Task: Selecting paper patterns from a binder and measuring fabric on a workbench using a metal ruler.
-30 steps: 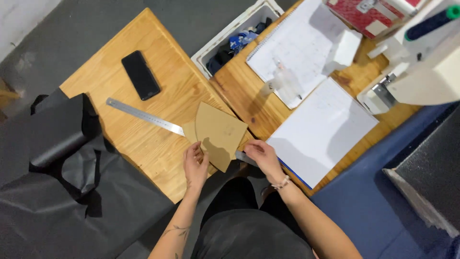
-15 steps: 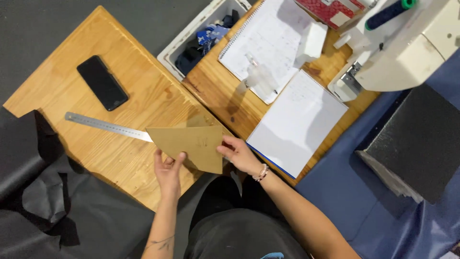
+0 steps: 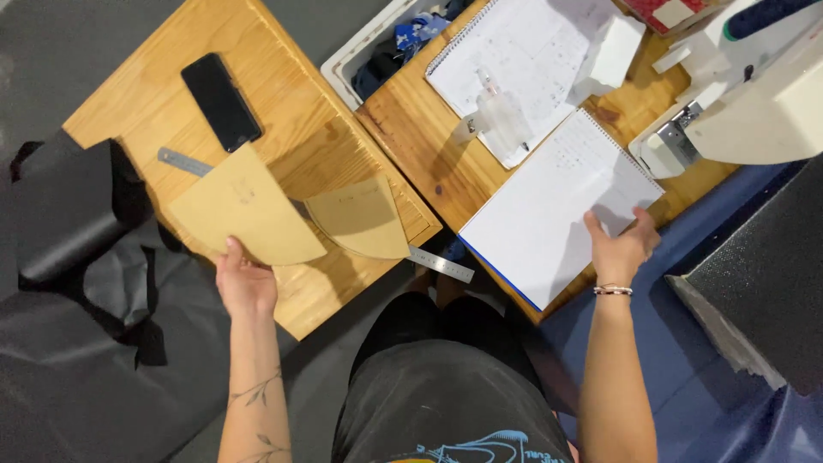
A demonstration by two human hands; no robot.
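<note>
Our left hand (image 3: 246,283) pinches a brown paper pattern piece (image 3: 240,219); our right hand (image 3: 621,244) rests spread-fingered on the notebook (image 3: 557,214). The loose second piece (image 3: 360,219) beyond our fingertips could slide off the steel ruler (image 3: 437,263).

phone (image 3: 221,101) behind ruler (image 3: 182,162) | notebook (image 3: 557,210) right of table (image 3: 291,146)

Left hand (image 3: 246,283) on tan pattern piece (image 3: 242,210)

Left hand (image 3: 246,283) pinching, right hand (image 3: 621,244) spread flat, arms apart.
</note>
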